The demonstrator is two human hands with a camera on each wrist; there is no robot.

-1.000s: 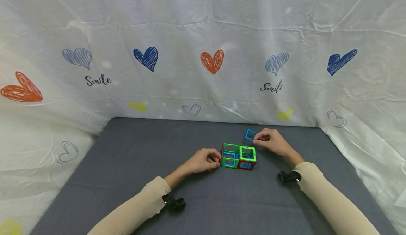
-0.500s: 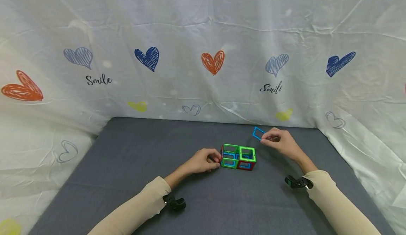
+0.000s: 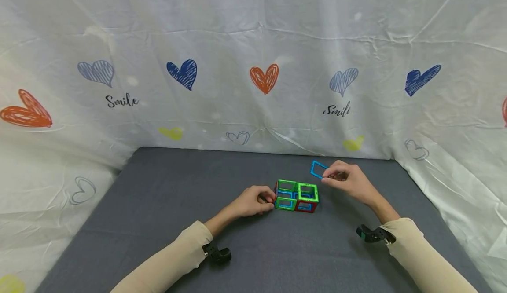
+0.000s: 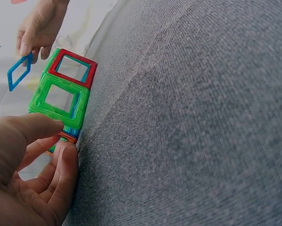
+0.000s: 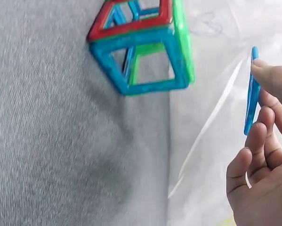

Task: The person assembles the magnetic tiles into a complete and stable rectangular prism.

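A block of joined magnetic tiles [image 3: 287,204], two cubes long, stands on the table with green, red and blue frames. My left hand [image 3: 251,201] is at its left end; in the left wrist view the thumb and fingers [image 4: 68,160] grip that end. Behind the block's right end, my right hand [image 3: 350,179] pinches a square blue magnetic tile [image 3: 313,168] by one edge, held up off the table. The right wrist view shows this blue tile [image 5: 252,101] nearly edge-on between thumb and fingers, apart from the block's blue end frame [image 5: 155,88].
A dark grey cloth [image 3: 178,178] covers the table. Behind it hangs a white curtain [image 3: 222,117] printed with hearts and the word Smile, meeting the table's back edge. A black strap camera [image 3: 217,253] sits on the left wrist, another strap camera [image 3: 374,235] on the right.
My right hand has shifted right with the blue tile, and the tile has then come slightly back left and down. The left hand and the block stay in place.
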